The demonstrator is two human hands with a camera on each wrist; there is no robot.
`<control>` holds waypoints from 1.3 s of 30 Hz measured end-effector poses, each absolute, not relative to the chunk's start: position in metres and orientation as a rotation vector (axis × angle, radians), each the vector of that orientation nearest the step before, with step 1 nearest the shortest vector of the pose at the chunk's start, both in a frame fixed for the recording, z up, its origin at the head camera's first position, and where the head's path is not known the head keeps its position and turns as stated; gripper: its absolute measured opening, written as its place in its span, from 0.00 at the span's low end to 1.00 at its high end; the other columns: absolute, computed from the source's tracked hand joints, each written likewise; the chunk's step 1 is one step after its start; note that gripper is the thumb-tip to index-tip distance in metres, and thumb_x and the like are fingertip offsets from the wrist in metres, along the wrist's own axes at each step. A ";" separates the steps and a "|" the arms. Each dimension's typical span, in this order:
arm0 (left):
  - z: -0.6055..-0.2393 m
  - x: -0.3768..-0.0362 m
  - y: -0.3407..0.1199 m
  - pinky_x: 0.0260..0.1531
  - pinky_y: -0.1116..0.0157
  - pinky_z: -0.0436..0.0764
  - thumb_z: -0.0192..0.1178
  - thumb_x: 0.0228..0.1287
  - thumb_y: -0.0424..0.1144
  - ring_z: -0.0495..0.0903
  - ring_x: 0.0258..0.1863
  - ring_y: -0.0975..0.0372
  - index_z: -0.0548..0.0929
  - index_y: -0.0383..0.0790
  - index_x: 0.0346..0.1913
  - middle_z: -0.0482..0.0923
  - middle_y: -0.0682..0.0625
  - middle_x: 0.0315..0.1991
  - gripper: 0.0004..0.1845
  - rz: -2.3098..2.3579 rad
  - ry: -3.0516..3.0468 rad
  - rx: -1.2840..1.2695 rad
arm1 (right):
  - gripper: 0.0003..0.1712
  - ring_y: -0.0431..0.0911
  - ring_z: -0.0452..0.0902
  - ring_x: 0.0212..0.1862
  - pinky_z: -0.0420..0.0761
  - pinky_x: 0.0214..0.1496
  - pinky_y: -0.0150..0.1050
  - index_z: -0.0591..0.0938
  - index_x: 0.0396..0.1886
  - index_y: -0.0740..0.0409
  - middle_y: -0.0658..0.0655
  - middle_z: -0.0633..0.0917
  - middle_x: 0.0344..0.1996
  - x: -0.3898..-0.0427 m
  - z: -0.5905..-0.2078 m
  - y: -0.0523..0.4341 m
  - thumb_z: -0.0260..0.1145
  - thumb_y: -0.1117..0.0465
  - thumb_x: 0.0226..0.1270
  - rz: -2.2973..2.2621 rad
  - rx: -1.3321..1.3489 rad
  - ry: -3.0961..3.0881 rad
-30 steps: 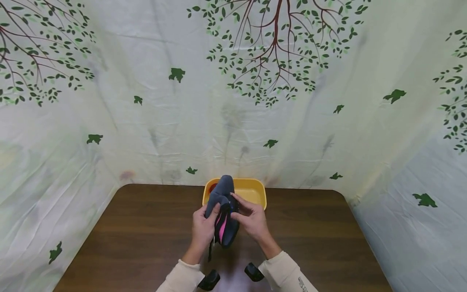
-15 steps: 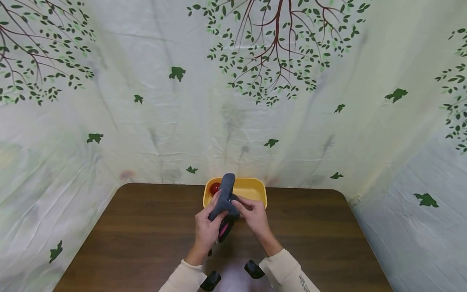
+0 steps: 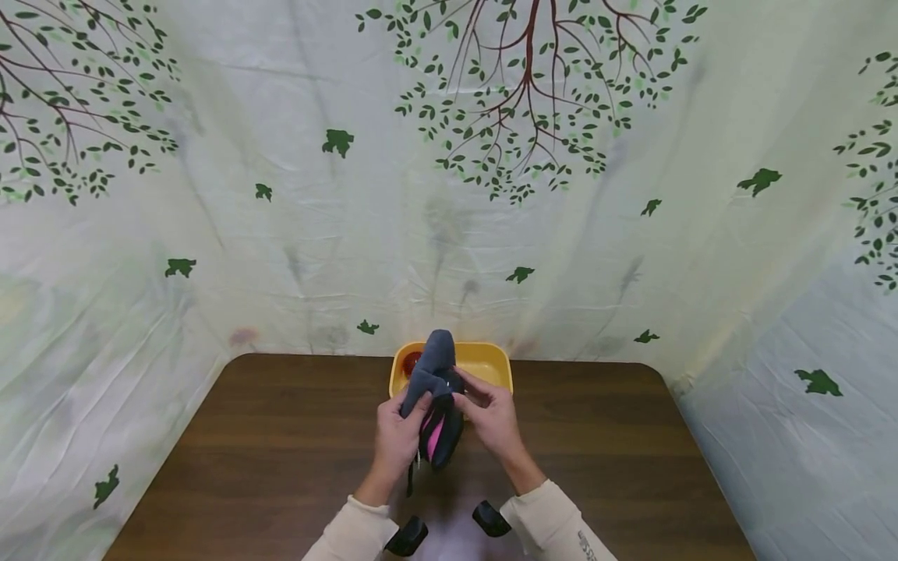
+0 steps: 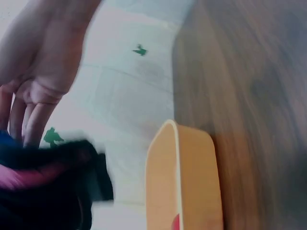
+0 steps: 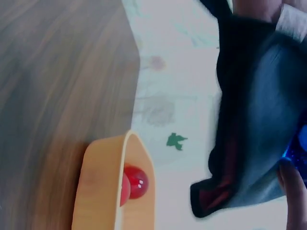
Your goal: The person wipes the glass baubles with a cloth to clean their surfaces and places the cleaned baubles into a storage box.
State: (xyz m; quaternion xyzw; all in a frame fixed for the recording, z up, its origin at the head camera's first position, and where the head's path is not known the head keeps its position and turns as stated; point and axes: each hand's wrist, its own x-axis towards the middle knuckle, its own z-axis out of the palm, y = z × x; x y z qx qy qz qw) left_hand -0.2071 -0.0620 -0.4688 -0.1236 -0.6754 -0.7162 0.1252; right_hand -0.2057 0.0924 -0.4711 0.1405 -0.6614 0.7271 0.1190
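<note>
The grey pouch [image 3: 433, 389] is gripped by both hands, left hand [image 3: 395, 440] and right hand [image 3: 494, 421]; its pink lining, briefly hidden, is exposed again.

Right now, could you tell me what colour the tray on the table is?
Yellow tray, clearest in the head view.

Both forearms, in cream sleeves, reach forward from the bottom edge of the head view and angle in toward each other. The left hand [image 3: 395, 436] is raised above the table, palm turned inward, fingers curled and thumb up in a pinch. The right hand [image 3: 493, 417] sits just beside it at about the same height, fingers bent and closing toward the left hand's. In the left wrist view the left fingers [image 4: 29, 112] lie close together, pointing down
</note>
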 end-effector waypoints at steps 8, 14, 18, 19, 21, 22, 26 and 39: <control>-0.468 -0.206 -0.058 0.58 0.74 0.67 0.67 0.46 0.16 0.74 0.54 0.40 0.77 0.20 0.55 0.75 0.29 0.55 0.28 -1.558 -1.884 -0.742 | 0.22 0.44 0.84 0.40 0.84 0.36 0.36 0.80 0.54 0.71 0.69 0.82 0.49 -0.204 -0.468 0.090 0.64 0.58 0.68 2.096 0.169 -2.053; -0.470 -0.206 -0.066 0.48 0.73 0.78 0.62 0.62 0.26 0.81 0.49 0.61 0.77 0.23 0.56 0.80 0.35 0.51 0.19 -2.081 -1.952 -0.357 | 0.26 0.56 0.81 0.49 0.83 0.47 0.45 0.72 0.63 0.70 0.71 0.78 0.56 -0.204 -0.470 0.101 0.63 0.68 0.67 2.061 0.505 -2.162; -0.469 -0.208 -0.069 0.38 0.70 0.82 0.59 0.67 0.30 0.82 0.34 0.66 0.79 0.18 0.48 0.84 0.46 0.35 0.14 -2.355 -1.856 -0.150 | 0.32 0.59 0.80 0.52 0.82 0.48 0.46 0.74 0.62 0.70 0.70 0.78 0.55 -0.203 -0.466 0.105 0.70 0.74 0.56 1.757 0.736 -2.159; -0.469 -0.209 -0.070 0.37 0.70 0.82 0.58 0.68 0.31 0.82 0.33 0.66 0.79 0.19 0.46 0.84 0.49 0.32 0.13 -2.398 -1.846 -0.130 | 0.33 0.59 0.79 0.53 0.82 0.49 0.46 0.75 0.61 0.70 0.71 0.79 0.55 -0.202 -0.464 0.105 0.72 0.74 0.53 1.647 0.788 -2.136; -0.469 -0.208 -0.070 0.36 0.71 0.82 0.57 0.69 0.32 0.81 0.31 0.66 0.81 0.23 0.44 0.83 0.55 0.30 0.12 -2.454 -1.852 -0.121 | 0.34 0.59 0.78 0.55 0.80 0.51 0.47 0.76 0.59 0.72 0.72 0.79 0.54 -0.200 -0.459 0.104 0.74 0.75 0.48 1.500 0.870 -2.067; -0.470 -0.207 -0.070 0.36 0.71 0.82 0.56 0.69 0.33 0.81 0.31 0.67 0.81 0.24 0.44 0.83 0.56 0.29 0.11 -2.468 -1.860 -0.128 | 0.34 0.59 0.77 0.56 0.80 0.51 0.47 0.76 0.58 0.73 0.73 0.79 0.53 -0.199 -0.456 0.104 0.74 0.77 0.47 1.455 0.897 -2.031; -0.472 -0.205 -0.068 0.38 0.71 0.82 0.57 0.69 0.33 0.82 0.33 0.66 0.80 0.23 0.46 0.83 0.55 0.32 0.12 -2.449 -1.884 -0.198 | 0.31 0.56 0.80 0.53 0.82 0.48 0.45 0.77 0.55 0.77 0.74 0.79 0.51 -0.195 -0.452 0.101 0.73 0.80 0.46 1.507 0.857 -1.989; -0.474 -0.203 -0.064 0.58 0.72 0.69 0.66 0.54 0.24 0.70 0.62 0.48 0.74 0.30 0.62 0.71 0.39 0.62 0.30 -1.915 -1.977 -0.601 | 0.15 0.41 0.82 0.31 0.84 0.33 0.36 0.84 0.45 0.71 0.65 0.86 0.36 -0.190 -0.445 0.085 0.62 0.62 0.69 2.094 0.112 -2.100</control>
